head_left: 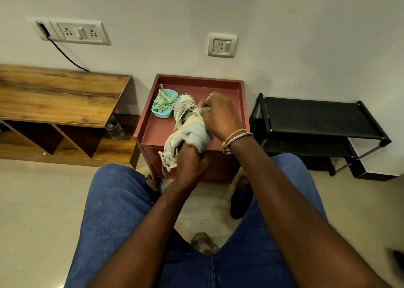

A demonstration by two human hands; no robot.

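1. We face a red side table point(244, 112) against a white wall
2. The shoe point(192, 132) lies on it, long axis running away from us, toe towards the wall
3. Our left hand point(190, 163) clasps the heel; our right hand point(220, 115) pinches the laces point(181, 110)
4. The laces are loose, so we judge the lacing unfinished

"How many shoes?"
"One shoe point(189, 134), dead ahead at twelve o'clock, on the one red table point(239, 104)."
"And beside it?"
"One blue tub point(157, 111); the green pieces point(162, 103) inside are too heaped to count."
"Anything else?"
"Two socket plates point(78, 32) point(222, 45) at eleven and twelve, one bench point(59, 95) at ten, one bottle point(115, 129), one black rack point(317, 119) at two."
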